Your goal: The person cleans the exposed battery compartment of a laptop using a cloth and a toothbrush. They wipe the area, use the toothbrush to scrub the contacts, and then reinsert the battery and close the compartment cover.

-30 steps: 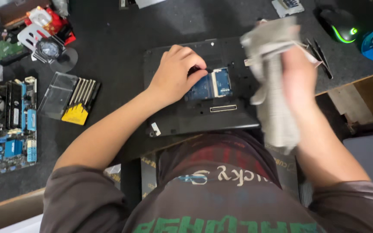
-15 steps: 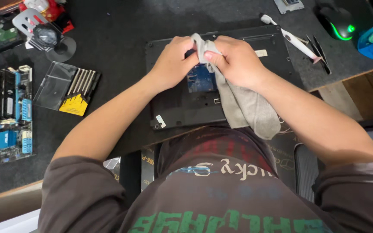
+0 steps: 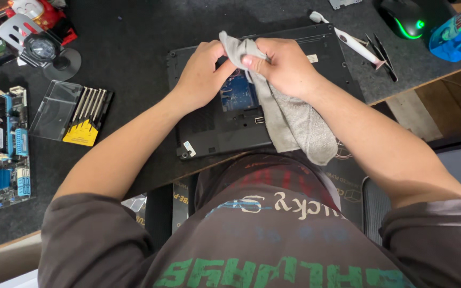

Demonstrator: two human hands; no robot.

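Since the earlier frames, the right hand [image 3: 286, 66] has come in from the right side of the laptop, where it held the grey cloth [image 3: 294, 122] up and apart, and now meets the left hand [image 3: 201, 72] over the middle of the machine. The cloth has come along with it: its top end is now bunched between the two hands, where a second ago it hung free from the right hand alone. Judged from this, the wiping work has closed in on the open bay rather than the outer shell.

In the head view, the black laptop [image 3: 209, 133] lies underside up on the dark desk mat [image 3: 124, 32], with the blue circuit board [image 3: 238, 96] showing through an opening just below the hands. The left hand's fingers are curled, pinching the cloth's upper corner, its wrist lying over the laptop's left half. The right hand's fingers are closed around the cloth just beside it, thumb pressed on top; the rest of the cloth drapes down across the laptop's near edge toward the person's lap. Both forearms angle inward from the shoulders.

To the left lie a screwdriver set [image 3: 84, 114] in an open clear case and a bare motherboard [image 3: 1, 144]; to the right, a white brush [image 3: 353, 42], a mouse [image 3: 401, 16] and a blue bottle [image 3: 457, 32].
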